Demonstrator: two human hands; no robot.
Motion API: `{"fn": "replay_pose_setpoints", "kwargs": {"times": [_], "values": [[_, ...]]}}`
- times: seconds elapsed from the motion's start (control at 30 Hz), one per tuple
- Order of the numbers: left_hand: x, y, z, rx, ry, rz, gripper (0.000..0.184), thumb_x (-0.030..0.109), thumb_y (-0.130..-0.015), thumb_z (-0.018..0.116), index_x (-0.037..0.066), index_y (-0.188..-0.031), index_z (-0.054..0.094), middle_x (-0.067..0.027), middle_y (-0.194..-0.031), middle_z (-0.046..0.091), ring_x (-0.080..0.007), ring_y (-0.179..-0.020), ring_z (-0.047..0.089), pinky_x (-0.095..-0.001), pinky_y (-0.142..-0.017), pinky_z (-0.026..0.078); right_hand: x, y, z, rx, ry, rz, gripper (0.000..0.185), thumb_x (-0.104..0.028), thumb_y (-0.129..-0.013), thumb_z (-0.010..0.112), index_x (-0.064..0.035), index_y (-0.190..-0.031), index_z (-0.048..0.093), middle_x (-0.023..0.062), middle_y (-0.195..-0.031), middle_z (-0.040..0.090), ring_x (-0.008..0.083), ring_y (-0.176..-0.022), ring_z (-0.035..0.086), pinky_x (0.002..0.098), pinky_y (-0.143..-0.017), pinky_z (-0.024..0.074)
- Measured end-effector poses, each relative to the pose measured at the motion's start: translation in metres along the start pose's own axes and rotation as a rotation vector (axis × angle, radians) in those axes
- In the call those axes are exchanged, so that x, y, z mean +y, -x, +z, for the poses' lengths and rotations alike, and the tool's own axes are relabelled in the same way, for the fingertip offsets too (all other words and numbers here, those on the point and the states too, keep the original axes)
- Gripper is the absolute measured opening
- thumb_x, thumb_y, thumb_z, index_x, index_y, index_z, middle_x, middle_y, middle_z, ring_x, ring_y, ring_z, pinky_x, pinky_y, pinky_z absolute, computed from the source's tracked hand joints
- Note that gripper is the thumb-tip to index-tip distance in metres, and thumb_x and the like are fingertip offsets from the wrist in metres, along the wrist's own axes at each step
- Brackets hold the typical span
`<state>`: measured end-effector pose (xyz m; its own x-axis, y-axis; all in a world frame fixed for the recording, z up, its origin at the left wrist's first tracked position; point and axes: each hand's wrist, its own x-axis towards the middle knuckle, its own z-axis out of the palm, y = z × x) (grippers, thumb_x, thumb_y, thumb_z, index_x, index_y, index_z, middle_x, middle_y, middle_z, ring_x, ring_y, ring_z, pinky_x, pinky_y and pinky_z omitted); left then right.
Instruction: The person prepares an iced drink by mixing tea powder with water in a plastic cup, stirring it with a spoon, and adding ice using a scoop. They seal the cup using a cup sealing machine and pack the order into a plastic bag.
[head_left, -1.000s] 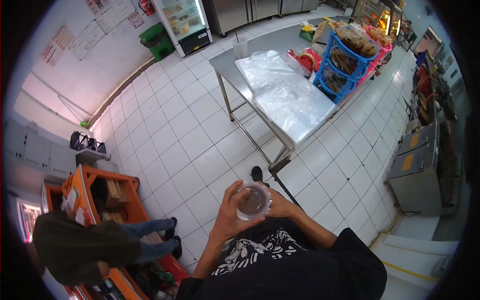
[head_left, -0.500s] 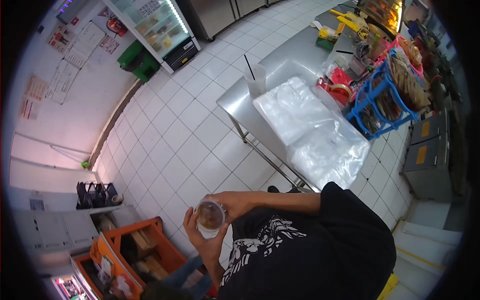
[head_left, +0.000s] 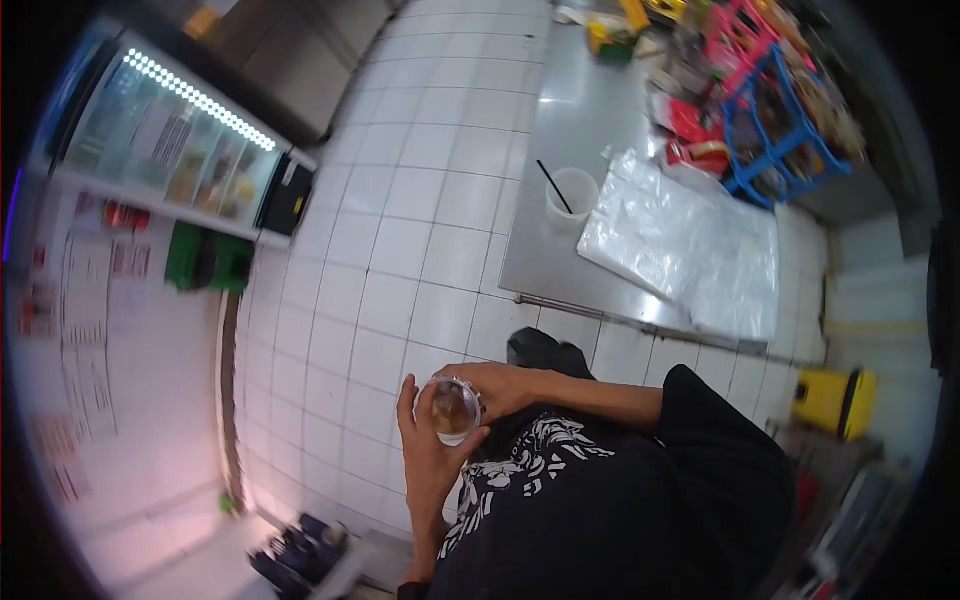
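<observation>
Between my two hands is a small clear plastic cup [head_left: 455, 408] with something brownish inside, seen from above in front of my black shirt. My left hand [head_left: 430, 445] wraps its near left side, thumb and fingers around the rim. From the right, my right hand [head_left: 500, 388] grips the far side of the cup, its fingers mostly hidden behind it. I cannot make out exactly what the brown contents are.
Ahead right stands a steel table [head_left: 570, 110] bearing a stack of clear plastic bags [head_left: 690, 250], a translucent cup [head_left: 573, 200] with a black straw, and a blue plastic basket [head_left: 780, 130]. A glass-door fridge [head_left: 180, 150] and green bin [head_left: 208, 258] are left, across tiled floor [head_left: 400, 230].
My view has turned to the left, so the fridge is larger and the orange crates have left view. The steel table sits nearer the right. Both hands stay on the cup.
</observation>
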<state>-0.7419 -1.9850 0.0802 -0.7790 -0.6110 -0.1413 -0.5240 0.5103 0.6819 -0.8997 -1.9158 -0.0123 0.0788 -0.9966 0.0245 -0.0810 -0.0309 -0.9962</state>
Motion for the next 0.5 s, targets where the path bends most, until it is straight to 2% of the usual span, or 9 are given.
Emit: {"fn": "replay_pose_setpoints", "kwargs": {"times": [0.1, 0.2, 0.3, 0.37, 0.43, 0.5], "values": [[-0.016, -0.067, -0.034, -0.17, -0.075, 0.17, 0.089, 0.023, -0.06, 0.087, 0.006, -0.133, 0.04, -0.0209, -0.143, 0.03, -0.0393, -0.128, 0.039, -0.0458, -0.101, 0.042, 0.007, -0.038, -0.011, 0.213, 0.007, -0.045, 0.071, -0.021, -0.067, 0.08, -0.0061, -0.127, 0.044, 0.0119, -0.117, 0.055, 0.0259, -0.108, 0.056, 0.0361, -0.092, 0.0454], [-0.026, -0.133, -0.054, -0.264, -0.142, 0.347, 0.087, 0.019, -0.061, 0.086, 0.006, -0.133, 0.04, -0.0201, -0.142, 0.031, -0.0391, -0.126, 0.041, -0.0447, -0.1, 0.042, 0.011, -0.073, -0.032, 0.384, -0.122, 0.049, 0.072, -0.02, -0.067, 0.08, -0.0062, -0.127, 0.044, 0.0117, -0.118, 0.054, 0.027, -0.109, 0.056, 0.0363, -0.094, 0.0449], [-0.029, -0.19, -0.071, -0.323, -0.15, 0.383, 0.086, 0.019, -0.061, 0.086, 0.006, -0.133, 0.04, -0.0202, -0.142, 0.032, -0.039, -0.126, 0.041, -0.0447, -0.1, 0.043, 0.025, -0.114, -0.056, 0.511, -0.134, 0.045, 0.074, -0.02, -0.066, 0.081, -0.0058, -0.128, 0.043, 0.0114, -0.116, 0.055, 0.0259, -0.109, 0.057, 0.0358, -0.093, 0.0452], [-0.029, -0.228, -0.08, -0.294, -0.147, 0.365, 0.085, 0.019, -0.062, 0.086, 0.005, -0.133, 0.041, -0.0203, -0.141, 0.033, -0.0388, -0.125, 0.043, -0.0445, -0.1, 0.042, 0.035, -0.143, -0.079, 0.529, -0.141, -0.007, 0.076, -0.022, -0.064, 0.082, -0.0055, -0.128, 0.043, 0.0112, -0.116, 0.056, 0.0244, -0.109, 0.056, 0.0351, -0.093, 0.0454], [-0.034, -0.263, -0.096, -0.267, -0.17, 0.448, 0.082, 0.018, -0.064, 0.084, 0.003, -0.132, 0.041, -0.02, -0.139, 0.037, -0.0374, -0.124, 0.044, -0.0432, -0.1, 0.042, 0.029, -0.165, -0.108, 0.537, -0.118, -0.047, 0.077, -0.024, -0.064, 0.083, -0.0054, -0.127, 0.043, 0.0115, -0.115, 0.056, 0.0234, -0.108, 0.057, 0.0351, -0.092, 0.0455], [-0.041, -0.293, -0.104, -0.225, -0.056, 0.398, 0.08, 0.018, -0.066, 0.083, 0.002, -0.131, 0.041, -0.0193, -0.137, 0.041, -0.0356, -0.125, 0.044, -0.0423, -0.101, 0.04, 0.032, -0.192, -0.126, 0.54, -0.113, -0.039, 0.077, -0.025, -0.064, 0.084, -0.0054, -0.127, 0.044, 0.0118, -0.115, 0.056, 0.0235, -0.108, 0.057, 0.0345, -0.093, 0.0457]]}}
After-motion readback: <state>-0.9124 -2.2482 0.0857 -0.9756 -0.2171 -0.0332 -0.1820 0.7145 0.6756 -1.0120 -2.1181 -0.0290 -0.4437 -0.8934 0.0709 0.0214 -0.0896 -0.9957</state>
